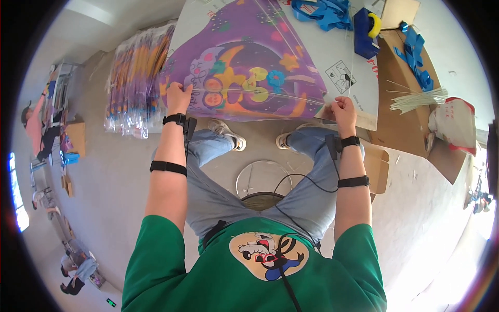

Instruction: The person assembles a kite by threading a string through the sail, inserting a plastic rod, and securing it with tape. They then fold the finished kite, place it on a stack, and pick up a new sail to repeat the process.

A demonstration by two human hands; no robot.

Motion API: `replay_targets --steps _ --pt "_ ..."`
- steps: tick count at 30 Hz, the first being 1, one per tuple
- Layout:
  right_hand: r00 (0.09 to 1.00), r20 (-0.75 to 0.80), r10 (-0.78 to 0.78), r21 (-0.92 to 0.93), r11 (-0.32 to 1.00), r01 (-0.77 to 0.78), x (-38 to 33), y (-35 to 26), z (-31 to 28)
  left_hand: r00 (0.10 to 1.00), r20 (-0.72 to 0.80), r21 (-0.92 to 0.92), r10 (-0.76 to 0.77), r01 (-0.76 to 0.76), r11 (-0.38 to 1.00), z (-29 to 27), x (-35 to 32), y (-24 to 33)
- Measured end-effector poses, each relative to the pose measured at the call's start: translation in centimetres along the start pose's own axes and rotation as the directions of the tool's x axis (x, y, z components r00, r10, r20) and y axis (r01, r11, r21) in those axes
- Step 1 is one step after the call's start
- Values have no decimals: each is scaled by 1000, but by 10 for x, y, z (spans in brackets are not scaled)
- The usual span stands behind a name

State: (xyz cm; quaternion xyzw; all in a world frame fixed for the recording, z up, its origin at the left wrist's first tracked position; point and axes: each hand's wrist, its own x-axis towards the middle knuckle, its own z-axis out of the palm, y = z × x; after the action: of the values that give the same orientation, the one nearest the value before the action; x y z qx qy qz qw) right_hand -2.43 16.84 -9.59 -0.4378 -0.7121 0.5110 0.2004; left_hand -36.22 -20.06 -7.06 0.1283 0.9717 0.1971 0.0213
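A purple printed kite sheet [244, 67] with cartoon figures, moons and stars lies flat on a white printed board [317, 52]. My left hand [178, 99] is closed at the sheet's near left edge, its fingertips pinching there. At the near right corner, my right hand [344, 113] is closed with thumb and fingers together. Whatever lies between those fingers is too small to make out. A thin pale line, perhaps a rod, runs across the sheet between both hands.
A stack of bagged colourful kites [138, 78] lies left. Blue ribbon [330, 14], a blue tape dispenser [366, 34], thin white sticks [416, 99] and a white-and-red bag [453, 125] lie right, around cardboard [397, 122]. A stool [262, 174] is below; other people are far left.
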Motion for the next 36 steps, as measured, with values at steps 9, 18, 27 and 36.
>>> replay_targets --steps 9,18,27,36 --pt "999 -36 -2 -24 1000 1 -7 -11 0 695 -13 -39 719 -719 694 21 -85 108" --pt "999 -41 -6 -57 998 4 -9 -19 1 579 137 25 804 -813 581 47 -112 143" --pt "995 -75 -68 -239 970 49 -12 -25 3 571 146 47 808 -819 571 53 -112 142" --pt "993 -53 -108 -407 910 77 -15 -31 6 573 158 55 804 -818 572 54 -112 141"
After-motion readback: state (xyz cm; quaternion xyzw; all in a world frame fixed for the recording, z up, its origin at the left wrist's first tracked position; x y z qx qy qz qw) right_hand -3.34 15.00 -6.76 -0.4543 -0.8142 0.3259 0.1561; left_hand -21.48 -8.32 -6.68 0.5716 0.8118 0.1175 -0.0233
